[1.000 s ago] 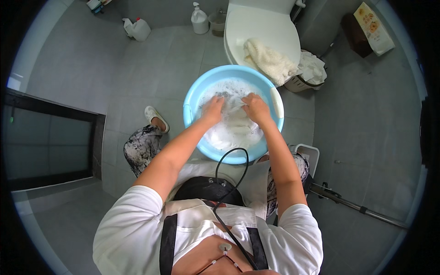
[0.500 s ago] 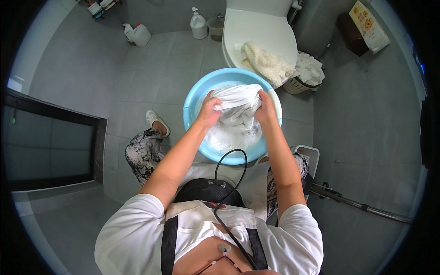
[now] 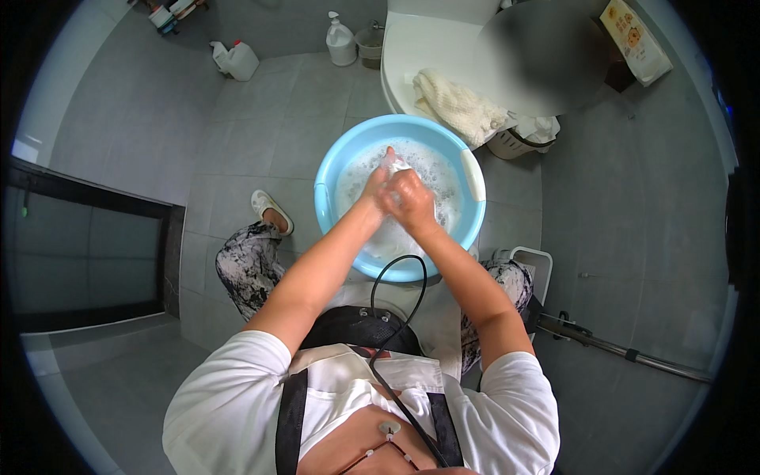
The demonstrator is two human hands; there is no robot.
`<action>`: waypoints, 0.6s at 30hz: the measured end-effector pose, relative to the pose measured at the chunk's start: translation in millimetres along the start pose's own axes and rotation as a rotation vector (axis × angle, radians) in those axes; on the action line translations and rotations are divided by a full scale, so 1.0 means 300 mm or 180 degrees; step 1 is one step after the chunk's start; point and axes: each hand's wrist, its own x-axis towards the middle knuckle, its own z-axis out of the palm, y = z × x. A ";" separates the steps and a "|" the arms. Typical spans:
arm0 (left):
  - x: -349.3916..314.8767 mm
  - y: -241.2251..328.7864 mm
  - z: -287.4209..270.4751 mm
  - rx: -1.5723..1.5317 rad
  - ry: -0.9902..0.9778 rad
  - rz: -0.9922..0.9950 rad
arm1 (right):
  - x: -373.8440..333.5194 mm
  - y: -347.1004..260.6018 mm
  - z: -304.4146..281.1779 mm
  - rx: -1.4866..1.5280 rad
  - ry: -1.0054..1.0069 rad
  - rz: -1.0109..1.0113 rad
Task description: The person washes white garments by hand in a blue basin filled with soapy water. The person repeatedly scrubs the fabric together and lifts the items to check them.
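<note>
Cloth (image 3: 400, 165) bunches in the clamped grip of left hand (image 3: 377, 188) and right hand (image 3: 411, 198) over blue basin (image 3: 326, 190).

Two hands, the left hand (image 3: 377, 190) and the right hand (image 3: 411, 199), meet over one blue basin (image 3: 343, 141); the pieces of white cloth (image 3: 400, 165) at their fingers cannot be counted. Beyond them stand one pump bottle (image 3: 341, 44) and, farther left, one white jug (image 3: 239, 62). Beyond, to their right: one toilet (image 3: 427, 49), one cream towel (image 3: 455, 104), one wastebasket (image 3: 513, 146). One shoe (image 3: 266, 205) is left of them; one black cable (image 3: 375, 291) loops nearer the body.
</note>
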 end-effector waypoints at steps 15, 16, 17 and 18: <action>-0.081 -0.129 0.142 0.0740 0.0824 -0.0037 | 0.075 0.145 -0.039 -0.0271 -0.0024 0.1603; -0.100 -0.134 0.181 0.0404 0.0768 0.0011 | 0.075 0.177 -0.051 -0.0365 -0.0154 0.1708; -0.096 -0.119 0.170 0.0571 0.0936 0.0178 | 0.075 0.203 -0.062 -0.0461 -0.0286 0.1811; -0.086 -0.095 0.146 0.0717 0.1101 0.0341 | 0.078 0.218 -0.080 -0.0440 -0.0268 0.1889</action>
